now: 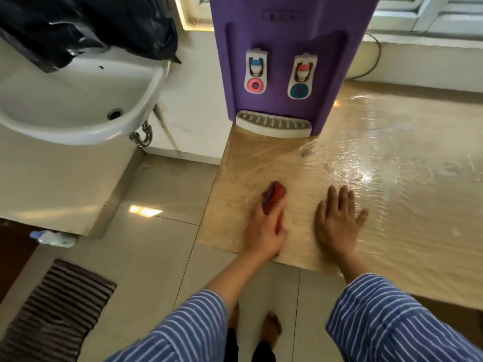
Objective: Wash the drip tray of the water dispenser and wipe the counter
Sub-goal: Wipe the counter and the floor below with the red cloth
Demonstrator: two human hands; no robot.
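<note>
A purple water dispenser (285, 61) stands at the back of a wood-pattern counter (392, 205) covered in shiny plastic film. Its white drip tray (274, 124) with a grey grille sits in place at the dispenser's base. My left hand (264, 231) grips a red and purple cloth (274, 195) and presses it on the counter near the left edge. My right hand (337, 220) lies flat on the counter with fingers spread, just right of the left hand. Both hands are well in front of the tray.
A white wash basin (78, 100) hangs at the left with a black plastic bag (86, 27) draped over its back. A striped mat (55, 312) and a small bottle (52, 238) lie on the tiled floor. A cable (376, 56) runs behind the dispenser.
</note>
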